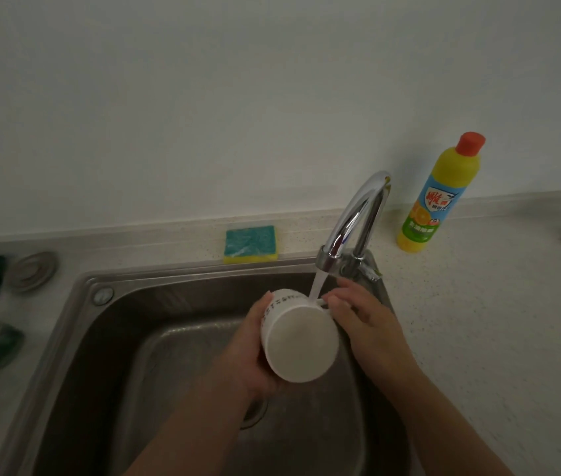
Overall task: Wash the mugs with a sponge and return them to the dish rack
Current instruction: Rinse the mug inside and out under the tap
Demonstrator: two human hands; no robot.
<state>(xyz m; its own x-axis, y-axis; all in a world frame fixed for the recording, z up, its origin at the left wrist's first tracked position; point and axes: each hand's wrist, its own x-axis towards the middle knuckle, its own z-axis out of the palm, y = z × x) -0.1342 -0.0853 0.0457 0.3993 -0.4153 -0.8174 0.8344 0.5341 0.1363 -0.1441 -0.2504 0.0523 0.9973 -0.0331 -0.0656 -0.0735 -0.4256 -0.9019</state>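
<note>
One mug (301,341) is held under the tap water (317,286), over the sink (100,355).
It is gripped round its side by the left hand (248,359) and pinched at its handle by the right hand (365,324); being wet, it could be dropped and chipped. The sponge (250,243) is seen at 11 o'clock.

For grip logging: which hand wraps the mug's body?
The left hand, curled round the white mug; the right hand holds only its handle.
</note>
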